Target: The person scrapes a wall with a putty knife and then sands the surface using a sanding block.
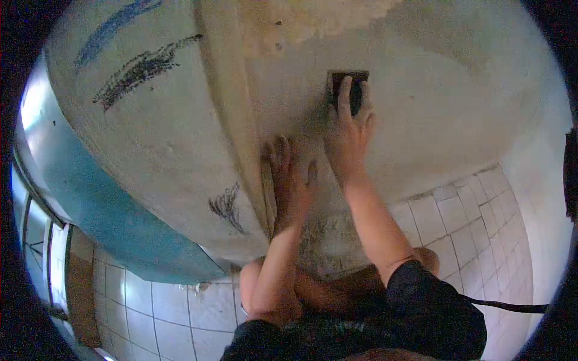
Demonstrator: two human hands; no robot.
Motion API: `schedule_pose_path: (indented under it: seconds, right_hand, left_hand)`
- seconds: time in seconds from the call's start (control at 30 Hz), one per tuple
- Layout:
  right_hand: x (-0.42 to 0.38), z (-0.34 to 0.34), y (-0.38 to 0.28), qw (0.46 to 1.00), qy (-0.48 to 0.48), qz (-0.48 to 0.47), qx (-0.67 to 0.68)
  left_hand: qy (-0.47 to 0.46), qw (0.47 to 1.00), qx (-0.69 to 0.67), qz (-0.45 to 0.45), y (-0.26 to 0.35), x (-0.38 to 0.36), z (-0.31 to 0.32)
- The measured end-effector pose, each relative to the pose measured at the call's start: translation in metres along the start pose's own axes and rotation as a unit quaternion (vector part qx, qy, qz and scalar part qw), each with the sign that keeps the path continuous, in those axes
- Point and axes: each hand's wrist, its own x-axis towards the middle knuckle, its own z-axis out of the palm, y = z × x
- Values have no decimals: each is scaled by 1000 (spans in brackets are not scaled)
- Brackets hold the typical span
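My right hand [349,135] presses a dark rectangular sanding block [356,99] flat on the plastered wall [445,120], fingers stretched over its back and thumb along its left side. Lower and to the left, my left hand [292,183] rests against the same wall beside the corner edge [238,120]. Its fingers are spread and point up, and it holds no tool. A rougher, yellowish patch [325,27] shows on the wall above the block.
Left of the corner, a wall face [150,126] carries black and blue scribbles, with a teal band [132,204] below. White tiles [433,216] cover the floor on both sides. A black cable [506,305] runs at right, and my bent knees are close to the wall.
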Motion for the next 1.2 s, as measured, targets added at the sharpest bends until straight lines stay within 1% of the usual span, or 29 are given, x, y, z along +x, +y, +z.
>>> schedule_pose_path:
  seconds: [0.07, 0.1, 0.13, 0.17, 0.2, 0.23, 0.3, 0.33, 0.37, 0.4, 0.43, 0.5, 0.53, 0.6, 0.63, 0.67, 0.7, 0.77, 0.8, 0.83, 0.9, 0.93, 1.0, 1.03, 1.1, 1.13, 1.2]
  right_hand:
    - [22, 1, 0, 995, 39, 51, 72]
    - [37, -2, 5, 995, 37, 48, 73]
    - [56, -13, 11, 996, 42, 24, 76]
    - [64, -21, 17, 996, 43, 3, 74]
    - [46, -21, 14, 997, -15, 42, 59]
    - [27, -18, 13, 997, -15, 45, 55]
    - [4, -3, 7, 997, 35, 6, 70]
    - [25, -3, 7, 996, 45, 4, 75]
    - [60, -10, 11, 995, 66, -11, 79]
    - [77, -16, 14, 993, 78, -28, 82]
    - [71, -15, 13, 994, 72, -30, 81]
    - [38, -8, 9, 995, 52, 28, 78]
    - [13, -14, -3, 993, 37, 34, 108]
    - [24, -3, 2, 991, 49, 31, 117]
    - [38, -5, 3, 990, 52, 27, 126]
    - [69, -20, 3, 992, 63, 33, 101]
    - [66, -18, 2, 993, 52, 29, 102]
    - [52, -22, 2, 994, 17, 58, 87]
    - [20, -9, 2, 994, 32, 65, 85]
    - [10, -16, -3, 994, 32, 70, 82]
    - [5, -17, -9, 985, -15, 115, 127]
    - [15, -19, -5, 985, -22, 122, 124]
    - [32, -32, -1, 980, -36, 86, 177]
    - [23, -27, 3, 980, -39, 92, 173]
    - [-11, -19, 6, 978, -54, 115, 168]
    - [-24, -17, 7, 977, -44, 115, 173]
    - [-53, -22, 17, 935, -34, 149, 320]
  left_hand:
    - [5, 1000, -4, 10, -9, 0, 1]
    - [-6, 1000, -13, 16, -10, -3, 3]
    - [-8, 1000, -17, 11, -8, -2, 3]
    - [23, 999, -38, 5, -3, -1, 3]
    - [52, 997, -60, 3, 1, -2, 3]
    - [48, 997, -62, 6, 2, -5, 3]
    - [2, 1000, 11, -8, -4, -7, 7]
    - [12, 1000, 16, -6, -9, -3, 6]
    - [6, 1000, -10, 6, -12, -2, 3]
    - [-6, 999, -38, 13, -10, -5, 2]
    - [-9, 999, -41, 8, -7, -7, 4]
    - [-20, 999, 25, -14, -3, -8, 7]
    - [-20, 999, 24, -7, -2, -8, 2]
    - [-26, 999, -25, 2, -2, -2, -8]
    - [-19, 1000, -22, 5, -6, 1, -6]
    - [-1, 1000, -10, 19, -9, 0, -3]
    - [10, 1000, 1, 28, -9, -5, -1]
    - [-10, 1000, -23, 1, 3, -6, -8]
    - [-9, 999, -39, -18, 5, -5, -11]
    - [-13, 999, -40, -14, 3, -8, -12]
    - [-56, 998, 30, -18, -2, -5, -6]
    - [-65, 997, 30, -18, -3, -1, -3]
    - [-26, 998, 47, 13, -2, -6, -4]
    - [-33, 998, 45, 15, -2, -5, -2]
    - [-17, 1000, -12, -14, -1, -3, 0]
    - [-8, 1000, -7, -9, -3, 1, -2]
    - [24, 997, -67, -12, 1, -4, -9]
